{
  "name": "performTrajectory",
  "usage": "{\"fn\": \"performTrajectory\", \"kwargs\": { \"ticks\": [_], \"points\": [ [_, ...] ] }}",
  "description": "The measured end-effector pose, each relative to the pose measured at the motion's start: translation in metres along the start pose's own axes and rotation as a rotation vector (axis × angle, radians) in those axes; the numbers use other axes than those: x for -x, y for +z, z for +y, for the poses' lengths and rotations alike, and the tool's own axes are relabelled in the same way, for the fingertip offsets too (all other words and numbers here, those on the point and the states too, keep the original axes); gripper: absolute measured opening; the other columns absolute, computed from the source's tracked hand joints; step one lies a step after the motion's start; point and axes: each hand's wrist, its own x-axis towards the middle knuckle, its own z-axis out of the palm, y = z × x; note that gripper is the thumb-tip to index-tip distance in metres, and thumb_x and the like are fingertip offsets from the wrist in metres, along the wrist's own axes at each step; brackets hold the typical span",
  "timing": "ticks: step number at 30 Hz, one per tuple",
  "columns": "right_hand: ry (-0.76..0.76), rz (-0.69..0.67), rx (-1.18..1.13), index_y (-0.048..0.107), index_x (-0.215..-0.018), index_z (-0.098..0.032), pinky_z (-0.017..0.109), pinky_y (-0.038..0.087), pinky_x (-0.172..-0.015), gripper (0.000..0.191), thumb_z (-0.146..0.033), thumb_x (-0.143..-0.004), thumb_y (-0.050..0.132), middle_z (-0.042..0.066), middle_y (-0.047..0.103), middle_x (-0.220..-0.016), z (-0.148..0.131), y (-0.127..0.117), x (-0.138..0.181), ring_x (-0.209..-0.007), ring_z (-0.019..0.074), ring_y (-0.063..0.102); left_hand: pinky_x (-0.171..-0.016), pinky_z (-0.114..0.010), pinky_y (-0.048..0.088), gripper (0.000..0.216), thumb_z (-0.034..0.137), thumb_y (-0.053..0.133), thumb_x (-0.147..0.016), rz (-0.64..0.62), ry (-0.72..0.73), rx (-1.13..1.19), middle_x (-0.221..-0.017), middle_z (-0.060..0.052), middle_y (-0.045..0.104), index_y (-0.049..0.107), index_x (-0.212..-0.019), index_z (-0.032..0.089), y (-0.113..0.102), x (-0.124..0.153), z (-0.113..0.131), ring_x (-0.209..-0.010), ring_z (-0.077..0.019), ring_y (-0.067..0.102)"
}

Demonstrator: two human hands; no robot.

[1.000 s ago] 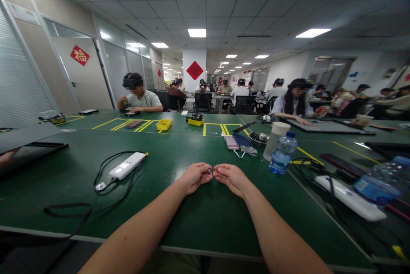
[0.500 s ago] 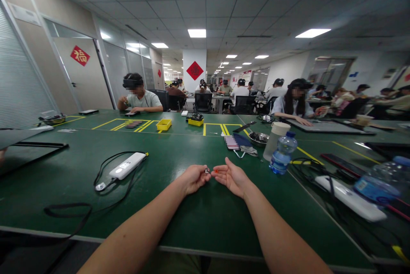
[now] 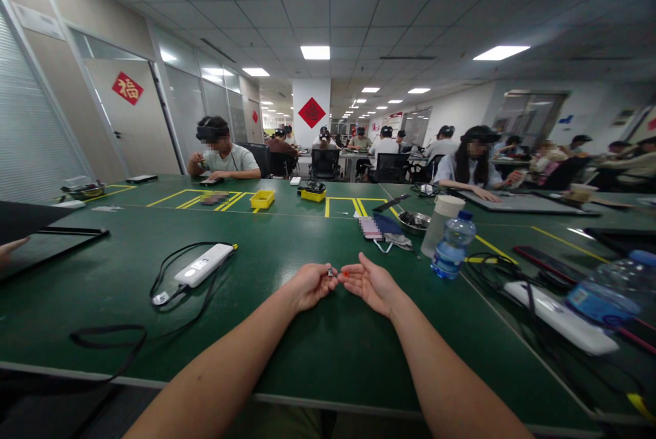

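Note:
My left hand point(image 3: 311, 286) is closed, pinching a small silvery and dark piece point(image 3: 331, 273) between thumb and fingers; its kind is too small to make out. Beside it, my right hand point(image 3: 373, 286) is turned palm up with the thumb raised apart. A small orange piece point(image 3: 346, 274) rests at its fingers, and its exact shape does not show. The fingertips of both hands almost meet above the green table point(image 3: 287, 357).
A white power bank point(image 3: 203, 265) with black cable lies left. Ahead are yellow bins point(image 3: 262, 200) and a metal bowl point(image 3: 414, 221). A water bottle point(image 3: 453, 245) and pale tumbler point(image 3: 441, 225) stand right. Another person's hand point(image 3: 11, 251) is at the left edge by a dark panel.
My hands and the pieces in them have barely moved. At the left edge, the panel by the other person has shifted and darkened, and more of that person's hand shows.

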Motion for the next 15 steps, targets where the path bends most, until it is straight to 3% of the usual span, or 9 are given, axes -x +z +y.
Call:
{"fn": "performTrajectory", "kwargs": {
  "ticks": [15],
  "points": [
    [-0.024, 0.012, 0.042, 0.061, -0.084, -0.007, 0.025, 0.053, -0.066, 0.042, -0.042, -0.086, 0.04, 0.016, 0.068, -0.082, 0.0001, 0.0035, 0.0015, -0.075, 0.0167, 0.067, -0.04, -0.01, 0.044, 0.021, 0.026, 0.046, -0.086, 0.004, 0.043, -0.036, -0.058, -0.004, 0.058, 0.056, -0.084, 0.007, 0.0022, 0.003, -0.0004, -0.046, -0.006, 0.057]
  ]
}}
